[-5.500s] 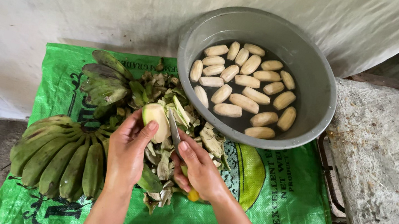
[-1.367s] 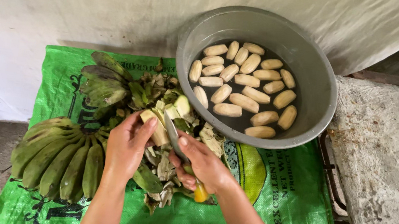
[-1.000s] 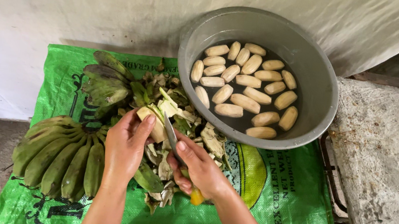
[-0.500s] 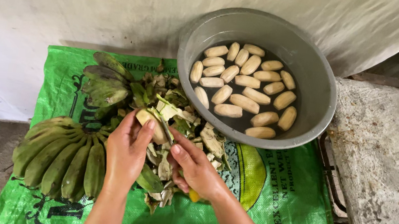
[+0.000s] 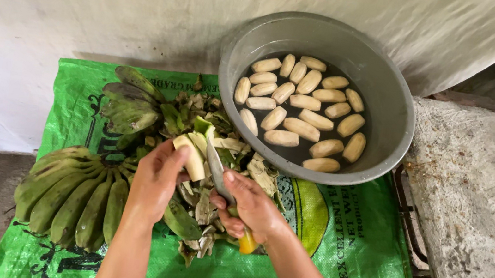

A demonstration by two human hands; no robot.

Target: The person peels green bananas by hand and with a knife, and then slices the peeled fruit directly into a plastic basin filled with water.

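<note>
We are gripping a half-peeled banana (image 5: 192, 154) in our left hand (image 5: 156, 178), fingers curled around its lower part so the bare pale end is pointing up and away from us, where the blade can reach it. Our right hand (image 5: 251, 206) is closing tightly around the yellow handle of a knife (image 5: 219, 168), thumb lying along the top, and the blade is running up beside the banana to the strip of green skin lifting off at its tip. We judge that holding the fruit low is keeping our fingers clear of the edge.

Both hands are working right above the heap of peels (image 5: 220, 154), so the strips are dropping straight onto it and not spreading about. To our left, within easy reach, a bunch (image 5: 72, 189) of unpeeled green bananas is lying, and a smaller bunch (image 5: 131, 104) is sitting behind the heap. Everything is resting on a green sack (image 5: 323, 244) spread as a work mat. At its far right corner a grey basin (image 5: 391, 113) is holding peeled bananas (image 5: 302, 108) floating in water, probably to keep the flesh from browning. A rough stone slab (image 5: 483, 189) is lying to the right, and a pale cloth (image 5: 87, 3) is hanging behind.
</note>
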